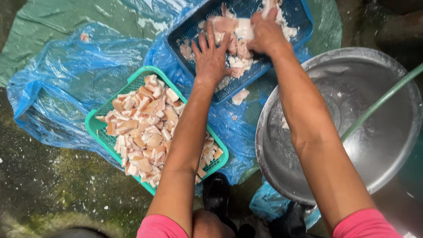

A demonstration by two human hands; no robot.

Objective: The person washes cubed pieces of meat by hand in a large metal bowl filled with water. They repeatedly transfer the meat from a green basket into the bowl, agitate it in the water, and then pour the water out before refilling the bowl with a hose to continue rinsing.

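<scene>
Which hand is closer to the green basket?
Left. The left hand lies spread on the blue basket, just beyond the green basket; the right hand is farther right.

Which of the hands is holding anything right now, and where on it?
Right hand is closed over a pale meat piece in the blue basket, gripping from above. Left hand lies flat on the meat, holding nothing.

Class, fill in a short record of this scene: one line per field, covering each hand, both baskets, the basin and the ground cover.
Left hand: flat, fingers spread, on meat in the blue basket
Right hand: gripping pale meat pieces
Green basket: heaped with cut cubes
Metal basin: a green hose lies across it
Ground cover: blue plastic sheet
</scene>
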